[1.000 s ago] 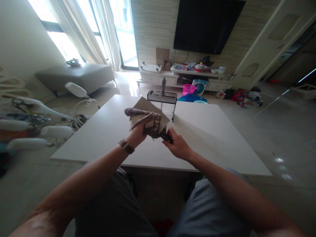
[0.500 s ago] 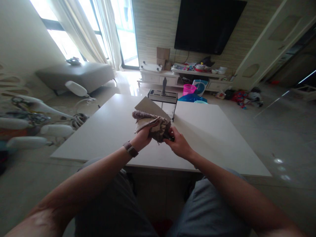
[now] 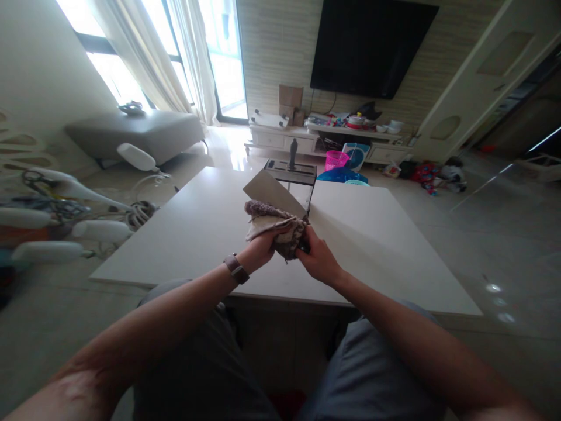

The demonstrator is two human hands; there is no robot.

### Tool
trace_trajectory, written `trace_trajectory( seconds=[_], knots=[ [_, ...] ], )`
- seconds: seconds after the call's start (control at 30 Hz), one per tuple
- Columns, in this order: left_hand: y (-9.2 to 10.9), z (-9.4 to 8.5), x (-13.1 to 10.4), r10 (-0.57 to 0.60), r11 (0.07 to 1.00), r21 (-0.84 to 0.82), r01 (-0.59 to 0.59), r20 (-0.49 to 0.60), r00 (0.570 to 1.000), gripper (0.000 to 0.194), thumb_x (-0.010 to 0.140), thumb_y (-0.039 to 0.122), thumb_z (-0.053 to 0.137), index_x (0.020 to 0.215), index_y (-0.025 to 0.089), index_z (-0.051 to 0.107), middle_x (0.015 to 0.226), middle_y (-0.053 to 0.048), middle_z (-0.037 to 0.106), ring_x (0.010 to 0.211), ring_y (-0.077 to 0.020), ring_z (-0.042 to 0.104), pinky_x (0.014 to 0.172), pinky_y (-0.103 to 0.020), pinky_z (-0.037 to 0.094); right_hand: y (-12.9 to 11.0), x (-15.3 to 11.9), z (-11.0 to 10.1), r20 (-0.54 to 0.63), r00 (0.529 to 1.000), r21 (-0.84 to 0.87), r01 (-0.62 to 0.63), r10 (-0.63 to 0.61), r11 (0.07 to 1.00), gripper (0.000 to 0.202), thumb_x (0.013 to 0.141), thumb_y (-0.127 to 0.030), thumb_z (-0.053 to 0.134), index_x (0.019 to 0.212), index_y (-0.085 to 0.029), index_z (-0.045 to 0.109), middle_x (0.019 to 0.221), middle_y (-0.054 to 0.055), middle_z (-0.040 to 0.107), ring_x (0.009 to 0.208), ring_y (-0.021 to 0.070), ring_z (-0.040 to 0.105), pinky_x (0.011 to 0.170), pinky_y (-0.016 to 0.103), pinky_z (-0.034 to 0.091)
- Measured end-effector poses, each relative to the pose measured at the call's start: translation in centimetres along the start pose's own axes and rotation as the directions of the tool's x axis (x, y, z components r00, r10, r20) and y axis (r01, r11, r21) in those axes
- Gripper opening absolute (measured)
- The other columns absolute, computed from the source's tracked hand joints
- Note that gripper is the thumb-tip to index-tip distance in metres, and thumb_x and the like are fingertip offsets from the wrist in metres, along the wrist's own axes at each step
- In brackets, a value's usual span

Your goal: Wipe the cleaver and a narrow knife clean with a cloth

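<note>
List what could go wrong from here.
The left hand holds the cloth against the blade; a sharp edge, if any, might cut through. The right hand is close to the cloth and could get nicked if the grip slips. The rack stands beyond the blade, and a wide swing might knock it.

1. white rectangular table [image 3: 394, 251]: directly ahead.
2. black-and-grey rectangular frame [image 3: 302, 173]: on the table, toward its far edge.
3. flat grey metal blade [image 3: 272, 192]: above the table, nearer than the frame, behind brown-and-beige fabric cloth [image 3: 268, 225].
4. left hand [image 3: 262, 248]: at the cloth's near side; right hand [image 3: 319, 257]: at its right end.
5. pink perforated plastic basket [image 3: 336, 159]: beyond the table.
</note>
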State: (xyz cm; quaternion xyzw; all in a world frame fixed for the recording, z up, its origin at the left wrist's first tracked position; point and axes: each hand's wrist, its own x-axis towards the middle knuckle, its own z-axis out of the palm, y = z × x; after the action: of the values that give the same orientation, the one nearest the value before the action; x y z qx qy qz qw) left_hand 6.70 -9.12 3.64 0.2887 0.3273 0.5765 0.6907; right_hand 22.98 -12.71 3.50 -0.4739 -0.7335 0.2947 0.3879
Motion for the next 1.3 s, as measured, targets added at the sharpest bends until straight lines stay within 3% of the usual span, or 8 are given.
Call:
trace_trajectory(
  seconds=[0.23, 0.5, 0.63, 0.87, 1.03, 1.3],
  knots=[
    [0.3, 0.0, 0.6, 0.050, 0.997, 0.060, -0.048, -0.032, 0.998, 0.018, 0.068, 0.013, 0.085, 0.083, 0.018, 0.077, 0.093, -0.005, 0.079, 0.091, -0.0279, 0.075, 0.095, -0.042, 0.056, -0.2, 0.1, 0.0, 0.021, 0.999, 0.004, 0.026, -0.026, 1.000, 0.032, 0.083, -0.020, 0.059, 0.114, -0.025, 0.052, 0.098, 0.004, 0.073, 0.087, 0.0248, 0.069, 0.075, 0.033, 0.050],
    [3.1, -0.5, 1.7, 0.178, 0.984, -0.021, -0.180, -0.070, 0.982, 0.026, 0.066, 0.015, 0.086, 0.089, 0.017, 0.074, 0.097, -0.006, 0.079, 0.093, -0.0231, 0.073, 0.096, -0.038, 0.057, -1.0, 0.0, -0.6, 0.027, 1.000, -0.043, -0.009, 0.010, 0.999, 0.022, 0.086, -0.031, 0.064, 0.094, -0.025, 0.045, 0.077, -0.002, 0.064, 0.064, 0.0172, 0.054, 0.063, 0.028, 0.036],
    [3.5, -1.1, 2.1, 0.168, 0.981, -0.077, -0.176, -0.105, 0.980, 0.031, 0.067, 0.015, 0.085, 0.096, 0.016, 0.074, 0.100, -0.007, 0.079, 0.100, -0.0250, 0.074, 0.099, -0.040, 0.056, -0.9, -0.3, -0.4, 0.037, 0.999, -0.060, -0.018, 0.020, 0.998, 0.022, 0.086, -0.031, 0.064, 0.094, -0.025, 0.044, 0.075, -0.003, 0.061, 0.060, 0.0158, 0.051, 0.062, 0.028, 0.034],
    [1.5, -0.1, 0.6, 0.077, 0.996, -0.047, -0.079, -0.040, 0.996, 0.027, 0.069, 0.020, 0.086, 0.093, 0.015, 0.076, 0.101, -0.007, 0.079, 0.094, -0.0241, 0.074, 0.094, -0.038, 0.057, -0.9, -0.2, 0.1, -0.004, 1.000, -0.041, 0.007, -0.007, 0.999, 0.021, 0.087, -0.028, 0.061, 0.103, -0.025, 0.049, 0.087, 0.002, 0.069, 0.074, 0.0213, 0.063, 0.069, 0.030, 0.044],
    [-0.3, 0.1, -0.2, 0.083, 0.997, -0.003, -0.083, -0.011, 0.996, 0.029, 0.064, 0.016, 0.089, 0.091, 0.016, 0.077, 0.100, -0.005, 0.080, 0.096, -0.0241, 0.073, 0.096, -0.036, 0.057, -0.6, -0.1, 0.1, 0.017, 1.000, -0.067, 0.024, -0.022, 0.998, 0.034, 0.084, -0.020, 0.059, 0.117, -0.025, 0.052, 0.096, 0.005, 0.074, 0.086, 0.0258, 0.070, 0.076, 0.034, 0.051],
    [0.1, -0.1, 0.6, 0.122, 0.990, 0.070, -0.120, -0.021, 0.992, 0.020, 0.069, 0.014, 0.084, 0.085, 0.024, 0.076, 0.097, -0.002, 0.080, 0.109, -0.0311, 0.072, 0.100, -0.041, 0.057, -0.5, 0.1, 0.2, 0.017, 0.999, -0.012, 0.045, -0.044, 0.999, 0.037, 0.085, -0.021, 0.061, 0.121, -0.025, 0.053, 0.100, 0.005, 0.075, 0.091, 0.0259, 0.071, 0.080, 0.036, 0.053]
  ],
)
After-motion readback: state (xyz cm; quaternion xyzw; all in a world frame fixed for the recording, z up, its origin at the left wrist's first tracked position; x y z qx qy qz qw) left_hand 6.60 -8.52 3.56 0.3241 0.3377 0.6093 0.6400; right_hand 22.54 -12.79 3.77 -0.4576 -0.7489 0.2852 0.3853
